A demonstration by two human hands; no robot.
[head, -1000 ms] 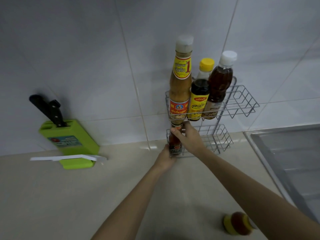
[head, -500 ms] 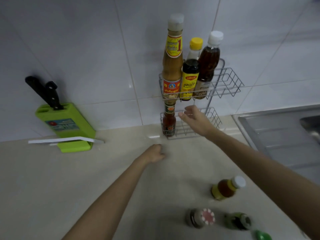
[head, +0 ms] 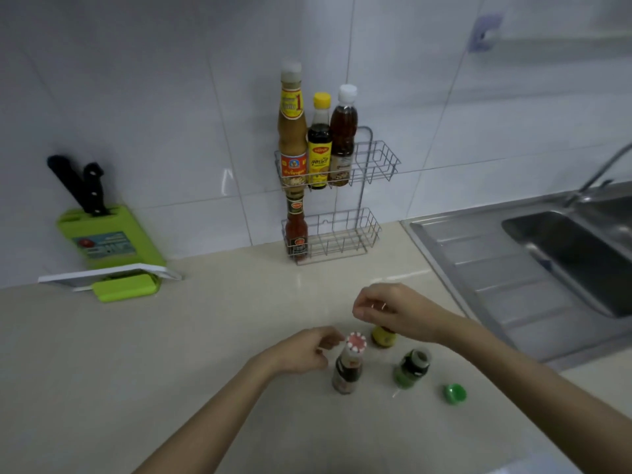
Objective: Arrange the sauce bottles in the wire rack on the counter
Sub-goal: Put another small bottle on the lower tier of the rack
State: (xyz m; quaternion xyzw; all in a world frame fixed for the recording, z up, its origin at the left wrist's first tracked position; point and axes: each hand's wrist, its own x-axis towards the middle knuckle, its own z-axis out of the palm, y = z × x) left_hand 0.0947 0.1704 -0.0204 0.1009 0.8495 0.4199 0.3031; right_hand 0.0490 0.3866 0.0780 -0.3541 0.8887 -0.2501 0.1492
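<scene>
A two-tier wire rack point(head: 372, 165) stands against the tiled wall. Its upper tier holds a tall orange-brown bottle point(head: 291, 131), a dark yellow-capped bottle point(head: 319, 145) and a brown white-capped bottle point(head: 343, 135). A red sauce bottle point(head: 296, 227) stands at the left of the lower tier. On the counter nearer me stand a dark bottle with a red-white cap point(head: 348, 367), a yellow-labelled bottle point(head: 383, 336) and a green bottle point(head: 410, 369). My left hand point(head: 304, 350) hovers just left of the dark bottle's cap, fingers loosely curled and holding nothing. My right hand point(head: 393, 311) hangs over the yellow-labelled bottle, also holding nothing.
A loose green cap point(head: 455, 393) lies right of the green bottle. A green knife block point(head: 106, 241) with black handles and a white board stands at the left. A steel sink point(head: 561, 254) with drainboard and tap fills the right side.
Both hands have drawn back from the rack, leaving the red sauce bottle in the lower tier. They now sit low over the bottles on the counter, and the view has pulled back.
</scene>
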